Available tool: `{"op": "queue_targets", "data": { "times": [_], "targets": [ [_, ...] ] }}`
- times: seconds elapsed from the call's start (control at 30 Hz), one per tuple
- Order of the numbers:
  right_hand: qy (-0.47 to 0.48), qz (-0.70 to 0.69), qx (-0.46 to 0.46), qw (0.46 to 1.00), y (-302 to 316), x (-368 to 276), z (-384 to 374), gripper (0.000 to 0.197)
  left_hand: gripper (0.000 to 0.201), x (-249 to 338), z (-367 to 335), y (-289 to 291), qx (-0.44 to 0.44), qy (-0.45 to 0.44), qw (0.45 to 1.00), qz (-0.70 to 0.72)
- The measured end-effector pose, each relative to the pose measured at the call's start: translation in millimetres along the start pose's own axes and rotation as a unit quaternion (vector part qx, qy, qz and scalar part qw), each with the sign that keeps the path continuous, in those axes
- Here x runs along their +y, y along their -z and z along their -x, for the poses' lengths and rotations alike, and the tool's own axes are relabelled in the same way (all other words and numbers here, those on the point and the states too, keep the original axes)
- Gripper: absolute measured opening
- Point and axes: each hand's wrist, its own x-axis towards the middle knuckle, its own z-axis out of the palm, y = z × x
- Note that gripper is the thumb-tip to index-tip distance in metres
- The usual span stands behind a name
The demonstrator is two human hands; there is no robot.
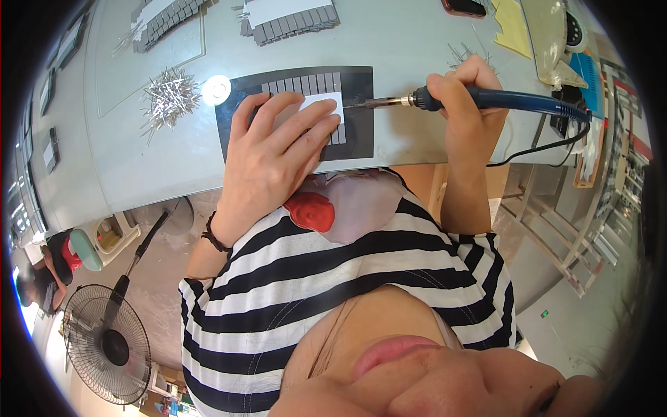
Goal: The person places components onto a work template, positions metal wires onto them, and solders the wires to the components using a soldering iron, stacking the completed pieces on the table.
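My right hand [467,115] grips a soldering iron [517,101] by its dark blue handle, and the iron's thin tip points left. That tip is at or just beside the right edge of a small panel of grey strips [323,83] with a white piece [332,102] over it; contact cannot be told. Over the panel lies my left hand [267,156], its fingers stretched out and apart, pressing on the white piece and strips. Beneath both is a dark mat [360,139]. My left palm and fingers hide part of the panel.
A heap of thin metal wires [171,96] and a round white disc [216,90] lie left of the mat. Stacks of grey-strip panels [295,29] sit at the far edge. A black cord [535,147] runs on the right. A fan [111,344] stands on the floor, lower left.
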Motion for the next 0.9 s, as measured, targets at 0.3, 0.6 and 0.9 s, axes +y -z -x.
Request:
{"op": "queue_targets", "data": {
  "times": [0.3,0.6,0.9],
  "targets": [
    [-0.002,-0.087,0.056,0.995,15,9,13,0.025,0.033,2,-2,-2,0.021,-0.014,1.000,0.003],
    [0.063,-0.114,0.101,0.986,18,20,24,0.020,0.034,2,14,13,0.109,-0.012,0.994,-0.010],
    [0.044,-0.192,0.144,0.970,35,37,29,0.021,0.029,-75,65,67,0.176,0.119,0.958,-0.193]
  ]
}}
